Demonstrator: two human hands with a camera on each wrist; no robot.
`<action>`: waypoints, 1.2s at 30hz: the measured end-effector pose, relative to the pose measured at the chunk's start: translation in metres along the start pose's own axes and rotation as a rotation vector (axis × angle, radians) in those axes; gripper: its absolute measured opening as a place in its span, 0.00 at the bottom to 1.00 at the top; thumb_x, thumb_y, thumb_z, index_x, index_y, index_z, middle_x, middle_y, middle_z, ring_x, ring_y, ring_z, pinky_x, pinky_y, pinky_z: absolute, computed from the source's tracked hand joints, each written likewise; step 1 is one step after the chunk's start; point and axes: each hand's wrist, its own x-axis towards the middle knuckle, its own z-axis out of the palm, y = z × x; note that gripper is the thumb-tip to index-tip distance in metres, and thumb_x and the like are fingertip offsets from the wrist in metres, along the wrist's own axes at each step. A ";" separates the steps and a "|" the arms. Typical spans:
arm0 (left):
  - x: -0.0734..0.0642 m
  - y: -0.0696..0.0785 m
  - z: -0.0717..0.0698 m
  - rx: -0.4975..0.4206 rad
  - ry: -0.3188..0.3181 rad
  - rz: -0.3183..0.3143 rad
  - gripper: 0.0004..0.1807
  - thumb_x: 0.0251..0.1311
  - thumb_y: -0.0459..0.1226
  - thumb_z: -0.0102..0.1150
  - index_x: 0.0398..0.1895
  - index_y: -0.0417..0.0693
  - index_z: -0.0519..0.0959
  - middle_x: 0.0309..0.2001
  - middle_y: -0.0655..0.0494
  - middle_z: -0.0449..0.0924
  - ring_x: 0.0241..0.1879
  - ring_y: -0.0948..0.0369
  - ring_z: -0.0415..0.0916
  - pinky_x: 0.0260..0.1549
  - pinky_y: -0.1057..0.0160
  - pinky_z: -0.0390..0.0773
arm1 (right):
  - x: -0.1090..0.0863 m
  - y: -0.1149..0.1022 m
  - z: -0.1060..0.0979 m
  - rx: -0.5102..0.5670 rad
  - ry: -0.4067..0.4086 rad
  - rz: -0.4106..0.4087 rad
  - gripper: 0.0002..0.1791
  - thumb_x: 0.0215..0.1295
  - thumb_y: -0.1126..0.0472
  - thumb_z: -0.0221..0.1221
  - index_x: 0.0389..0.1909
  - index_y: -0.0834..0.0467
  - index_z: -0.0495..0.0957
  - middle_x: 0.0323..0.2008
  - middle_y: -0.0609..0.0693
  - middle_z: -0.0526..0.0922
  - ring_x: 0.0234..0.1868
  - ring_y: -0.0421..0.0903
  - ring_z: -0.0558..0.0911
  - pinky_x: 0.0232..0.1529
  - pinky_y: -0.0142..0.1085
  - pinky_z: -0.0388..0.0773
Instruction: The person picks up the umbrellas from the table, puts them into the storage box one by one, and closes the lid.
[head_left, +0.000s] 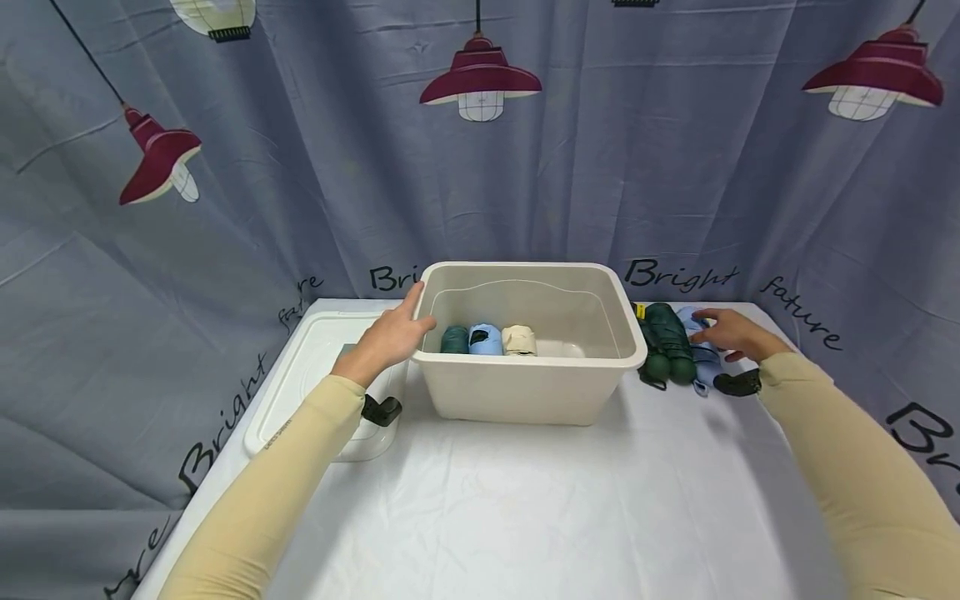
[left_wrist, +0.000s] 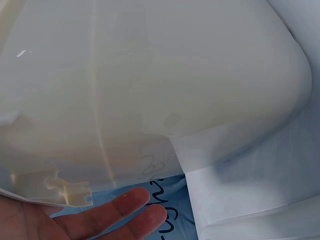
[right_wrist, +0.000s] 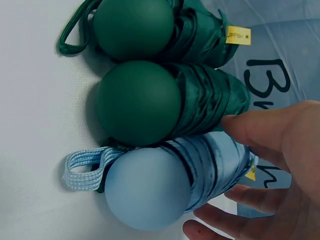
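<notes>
At the left rim of a cream plastic storage box [head_left: 517, 390], my left hand [head_left: 388, 337] rests with the thumb over the inner side. Its fingers extend straight past the box wall in the left wrist view. Over a light blue folding umbrella [right_wrist: 147, 187] reaches my right hand [right_wrist: 280, 170], thumb on one side and loosely bent fingers on the other. That umbrella has a round handle and a braided strap. Beside it lie two dark green folding umbrellas [right_wrist: 137, 102]. Inside the box, along its left part, sit dark green [head_left: 454, 340], light blue [head_left: 487, 342] and cream [head_left: 519, 340] rolled bundles.
A white lid [head_left: 292, 396] lies flat on the left of the white table [head_left: 510, 508], partly under my left forearm. Behind the table hangs a grey-blue curtain [head_left: 337, 150] printed with red lamps and lettering. The umbrellas lie right of the box, near the table's back.
</notes>
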 end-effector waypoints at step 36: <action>0.002 -0.001 0.000 0.002 -0.019 -0.016 0.43 0.69 0.57 0.39 0.82 0.72 0.33 0.77 0.42 0.58 0.71 0.43 0.66 0.65 0.37 0.66 | 0.000 0.006 0.012 -0.061 0.064 -0.053 0.46 0.62 0.63 0.56 0.79 0.63 0.45 0.68 0.83 0.48 0.43 0.64 0.76 0.31 0.49 0.83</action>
